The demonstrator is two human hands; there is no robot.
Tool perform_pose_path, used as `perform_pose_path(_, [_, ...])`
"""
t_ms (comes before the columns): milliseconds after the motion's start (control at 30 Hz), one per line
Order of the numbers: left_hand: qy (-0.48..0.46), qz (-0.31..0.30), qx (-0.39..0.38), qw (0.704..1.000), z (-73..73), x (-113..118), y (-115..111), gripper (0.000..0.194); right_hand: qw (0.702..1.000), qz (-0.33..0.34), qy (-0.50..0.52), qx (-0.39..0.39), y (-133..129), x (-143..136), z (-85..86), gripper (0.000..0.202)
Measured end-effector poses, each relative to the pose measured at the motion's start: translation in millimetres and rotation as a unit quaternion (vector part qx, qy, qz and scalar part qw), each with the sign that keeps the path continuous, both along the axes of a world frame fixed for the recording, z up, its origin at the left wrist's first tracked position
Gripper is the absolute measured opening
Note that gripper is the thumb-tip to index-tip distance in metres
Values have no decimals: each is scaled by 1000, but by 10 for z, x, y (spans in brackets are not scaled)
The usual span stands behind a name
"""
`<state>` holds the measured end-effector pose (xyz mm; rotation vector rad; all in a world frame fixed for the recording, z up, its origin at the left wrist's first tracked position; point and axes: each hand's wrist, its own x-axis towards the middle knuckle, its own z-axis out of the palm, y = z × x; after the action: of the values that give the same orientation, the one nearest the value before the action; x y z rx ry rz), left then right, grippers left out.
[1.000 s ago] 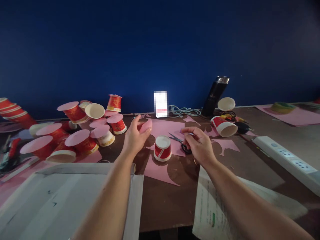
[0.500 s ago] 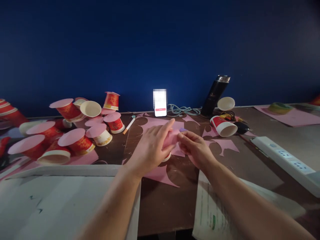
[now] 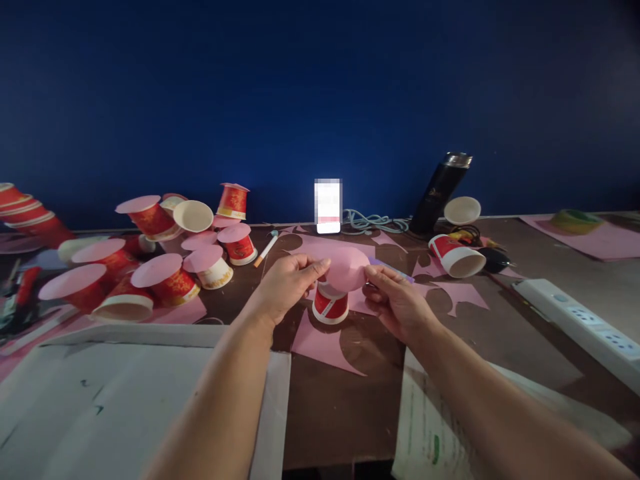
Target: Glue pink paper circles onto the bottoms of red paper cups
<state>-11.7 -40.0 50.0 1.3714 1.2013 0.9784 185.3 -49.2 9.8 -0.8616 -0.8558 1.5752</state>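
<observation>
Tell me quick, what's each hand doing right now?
Left hand: closed, holding the pink paper circle by one edge.
Right hand: closed, holding its opposite edge.

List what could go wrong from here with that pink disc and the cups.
The left hand and right hand pinch the pink disc by opposite edges, so uneven tension might crease it.
The disc partly hides the top of the red cup, so it could end up off-centre.
Pink-topped cups crowd together beyond the left forearm; a sideways sweep might knock some over.
</observation>
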Motion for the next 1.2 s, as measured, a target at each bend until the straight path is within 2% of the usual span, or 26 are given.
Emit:
perform_pose_path(233, [1, -3, -88, 996, -6, -76, 43, 31, 997, 9, -77, -10, 7, -12, -64, 31])
perform_pose_path(400, [25, -10, -108, 994, -37, -148, 82, 34, 991, 35, -126, -13, 2, -31, -84, 36])
perform_pose_path(667, [38, -22, -123, 991, -122, -218, 141, 36, 990, 48, -133, -19, -16, -80, -90, 36])
perform_pose_path(1200, [-6, -53, -170, 984, -188, -243, 179, 35, 990, 50, -129, -12, -13, -82, -110, 37])
